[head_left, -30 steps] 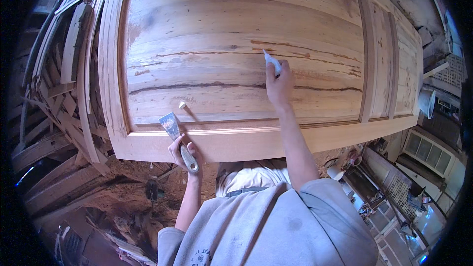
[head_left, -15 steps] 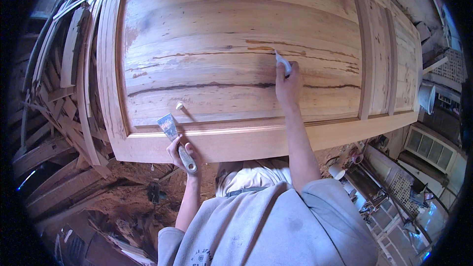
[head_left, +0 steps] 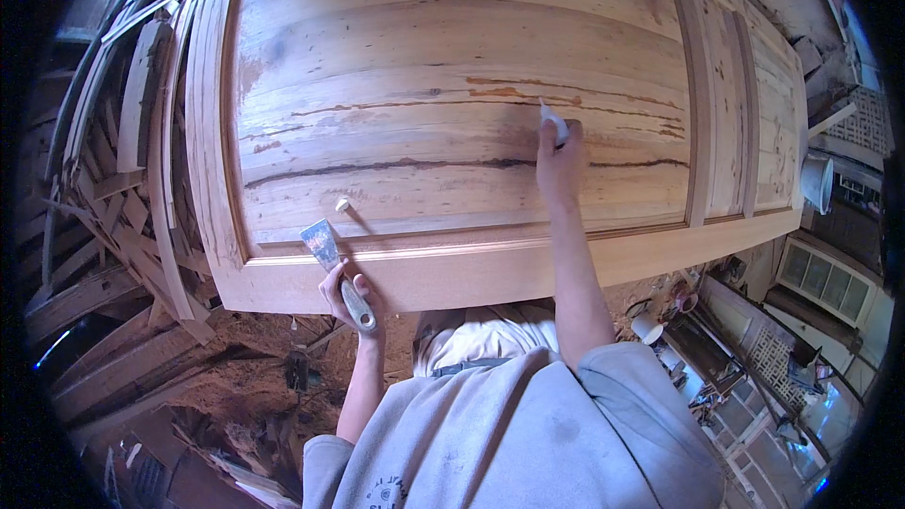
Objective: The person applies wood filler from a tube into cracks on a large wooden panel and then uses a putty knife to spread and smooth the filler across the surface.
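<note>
Bright, warm daylight, sharp centre, strong fisheye bending and black vignette at edges.

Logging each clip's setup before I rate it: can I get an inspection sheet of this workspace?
Surface: large wooden door panel lying flat, with dark cracks along the grain and reddish patches.
Job's things: putty knife, blade resting on the panel's near edge; small white tool pressed to a crack; a small pale blob on the panel.
Clutter: wood offcuts stacked at the left; sawdust below.
Hands: left hand grips the putty knife handle; right hand, fingers closed on the white tool.
Cables: nothing seen.
Surroundings: white bucket at the right; white cup beneath it.
</note>
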The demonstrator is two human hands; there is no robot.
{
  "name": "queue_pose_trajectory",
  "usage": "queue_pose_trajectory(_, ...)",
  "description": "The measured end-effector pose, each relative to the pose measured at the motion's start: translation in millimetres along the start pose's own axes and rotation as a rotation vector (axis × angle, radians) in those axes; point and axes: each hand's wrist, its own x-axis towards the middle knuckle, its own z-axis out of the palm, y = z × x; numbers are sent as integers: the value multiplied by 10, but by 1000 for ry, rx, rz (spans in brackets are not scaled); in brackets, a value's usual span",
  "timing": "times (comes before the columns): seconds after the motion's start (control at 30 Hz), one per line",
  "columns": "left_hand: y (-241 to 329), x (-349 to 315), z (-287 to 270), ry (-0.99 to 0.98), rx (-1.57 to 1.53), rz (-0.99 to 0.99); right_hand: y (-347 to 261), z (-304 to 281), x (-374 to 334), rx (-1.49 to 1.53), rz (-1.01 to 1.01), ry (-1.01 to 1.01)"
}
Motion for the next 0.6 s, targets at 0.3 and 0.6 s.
queue_pose_trajectory(0.3, 120, 38, 6, 32, 8, 59, 312, -247, -22, 501, 254, -16)
queue_pose_trajectory(0.6, 154, 49, -40, 98, -25, 29, 533, -737, -229, 898, 464, -142)
